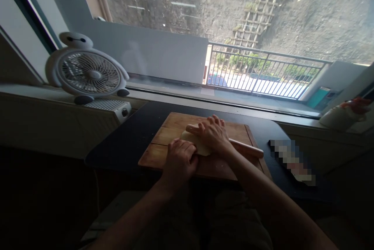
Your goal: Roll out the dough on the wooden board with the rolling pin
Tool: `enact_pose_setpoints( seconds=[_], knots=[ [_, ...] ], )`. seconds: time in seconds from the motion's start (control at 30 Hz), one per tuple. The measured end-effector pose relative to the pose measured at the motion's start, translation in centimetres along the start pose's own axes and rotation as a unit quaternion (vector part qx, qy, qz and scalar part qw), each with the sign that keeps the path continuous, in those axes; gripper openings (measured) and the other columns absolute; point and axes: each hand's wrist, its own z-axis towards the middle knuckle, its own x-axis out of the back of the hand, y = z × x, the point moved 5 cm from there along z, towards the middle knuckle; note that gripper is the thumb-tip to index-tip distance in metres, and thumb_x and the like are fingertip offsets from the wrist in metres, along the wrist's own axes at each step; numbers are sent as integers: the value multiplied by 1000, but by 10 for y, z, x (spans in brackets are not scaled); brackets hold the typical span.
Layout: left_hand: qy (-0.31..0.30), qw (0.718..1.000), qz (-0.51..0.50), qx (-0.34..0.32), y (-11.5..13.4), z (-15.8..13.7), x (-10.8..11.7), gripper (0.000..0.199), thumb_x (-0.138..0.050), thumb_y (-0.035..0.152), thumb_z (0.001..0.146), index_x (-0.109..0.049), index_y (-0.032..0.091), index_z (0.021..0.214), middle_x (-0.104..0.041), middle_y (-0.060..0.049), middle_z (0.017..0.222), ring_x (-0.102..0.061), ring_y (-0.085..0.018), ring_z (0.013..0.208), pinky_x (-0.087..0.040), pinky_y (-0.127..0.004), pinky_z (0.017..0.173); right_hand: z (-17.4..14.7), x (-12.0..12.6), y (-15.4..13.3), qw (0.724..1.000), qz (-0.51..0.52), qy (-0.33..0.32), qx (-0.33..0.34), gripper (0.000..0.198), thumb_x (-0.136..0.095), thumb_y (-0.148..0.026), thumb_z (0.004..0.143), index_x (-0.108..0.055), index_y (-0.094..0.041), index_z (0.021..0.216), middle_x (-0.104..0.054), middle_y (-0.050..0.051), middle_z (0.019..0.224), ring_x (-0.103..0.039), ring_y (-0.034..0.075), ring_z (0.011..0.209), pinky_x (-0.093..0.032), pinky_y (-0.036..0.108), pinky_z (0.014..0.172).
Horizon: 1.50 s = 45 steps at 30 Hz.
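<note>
A round, flat piece of pale dough (203,149) lies on a wooden cutting board (160,135). Across the dough runs a wooden rolling pin (248,149), slanting from upper left to lower right. My right hand (215,132) lies over the pin's middle, its palm pressing down and its fingers reaching past the far side. At the near left edge of the dough, my left hand (181,156) is closed with curled fingers on the rim. My hands hide part of the dough and the middle of the pin.
The board rests on a dark table (117,144). Right of it lies a blurred-out flat object (292,162). A white fan (93,72) stands at the left by the window, and a pale pot-like object (339,117) sits on the sill at right.
</note>
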Motion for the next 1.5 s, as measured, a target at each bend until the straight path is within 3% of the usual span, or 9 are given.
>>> enact_pose_setpoints(
  seconds=[0.13,0.33,0.6,0.77,0.97,1.13,1.33,1.43,1.5],
  knots=[
    [-7,1000,2,4,1,1,1,11,-50,15,74,-58,20,78,-63,-4,90,-53,-21,92,-27,-42,99,22,0,16,997,-4,-29,-65,48,-22,-43,93,-61,-18,106,-45,13,127,-24,28,125,-16,48,100],
    [-6,1000,-1,-3,1,0,0,10,-51,17,74,-58,21,79,-64,-4,89,-53,-21,92,-25,-43,101,-6,-4,-5,999,29,-16,35,51,-15,-48,93,-56,-25,113,-44,6,129,-18,24,129,-15,44,101],
    [-15,1000,-10,0,0,-1,0,8,-52,15,74,-57,21,78,-63,-2,90,-52,-19,92,-25,-42,100,24,-7,14,994,5,-106,-31,51,-18,-46,93,-59,-22,109,-45,12,127,-20,30,127,-17,52,97],
    [-19,1000,-8,1,1,-1,0,8,-50,16,76,-56,21,79,-62,-2,90,-53,-20,93,-24,-44,102,5,-6,0,999,2,-24,41,54,-12,-49,93,-52,-23,119,-39,9,134,-14,27,130,-11,50,101],
    [-23,999,-22,15,0,2,1,8,-51,14,74,-56,21,77,-62,-1,89,-53,-19,91,-26,-44,101,45,-13,24,988,-2,-151,-28,53,-20,-53,91,-59,-23,108,-45,14,125,-28,33,121,-24,54,93],
    [-16,999,-31,24,-1,3,1,9,-51,13,73,-56,20,74,-61,-2,87,-52,-19,90,-25,-45,101,31,-15,6,989,44,-113,81,55,-9,-52,92,-50,-30,121,-43,7,130,-22,27,126,-23,47,97],
    [-11,998,-49,30,-2,4,0,10,-52,11,71,-56,20,74,-60,-1,87,-51,-18,88,-26,-47,100,63,-26,29,980,12,-198,5,47,-22,-48,92,-54,-24,117,-49,14,121,-30,33,122,-29,54,90],
    [4,998,-58,23,-2,4,0,10,-52,10,71,-56,19,73,-60,-2,85,-52,-18,87,-26,-48,100,41,-16,9,982,31,-177,54,43,-18,-46,94,-49,-34,122,-44,5,130,-21,27,130,-25,50,98],
    [22,998,-59,16,-4,3,1,11,-51,10,72,-56,19,74,-60,-2,83,-52,-18,86,-27,-48,99,22,-7,-12,981,73,-110,143,43,-18,-45,94,-41,-35,129,-42,1,133,-14,22,133,-18,45,104]
  ],
)
